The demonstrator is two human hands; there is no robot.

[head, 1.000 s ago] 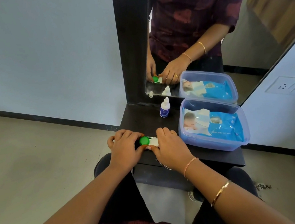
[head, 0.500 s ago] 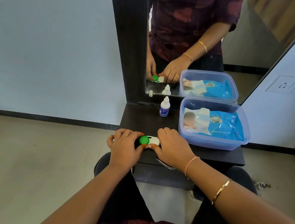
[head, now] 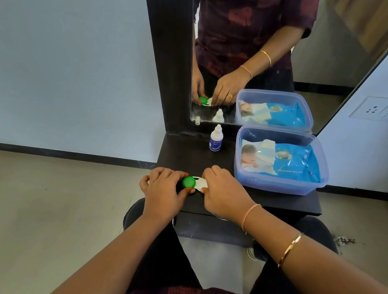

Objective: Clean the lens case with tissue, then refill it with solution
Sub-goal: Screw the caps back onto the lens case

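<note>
The lens case [head: 199, 183] lies on the dark shelf [head: 184, 153] near its front edge, white with a green cap [head: 188, 181] on its left well. My left hand [head: 163, 191] pinches the green cap between thumb and fingers. My right hand [head: 222, 192] holds the white right end of the case, its fingertips over that well. A small white solution bottle [head: 215, 139] with a blue label stands upright behind the case, near the mirror. A blue pack of wipes [head: 289, 158] lies in a clear plastic box [head: 280, 184] to the right.
A dark-framed mirror [head: 247, 39] rises at the back of the shelf and reflects my hands, the bottle and the box. A wall socket [head: 373, 110] sits to the right. Tiled floor lies to the left, and my knees are below the shelf.
Both hands stay on the case at the same spot. My right hand's fingers have shifted slightly, showing a bit more of the white well.
</note>
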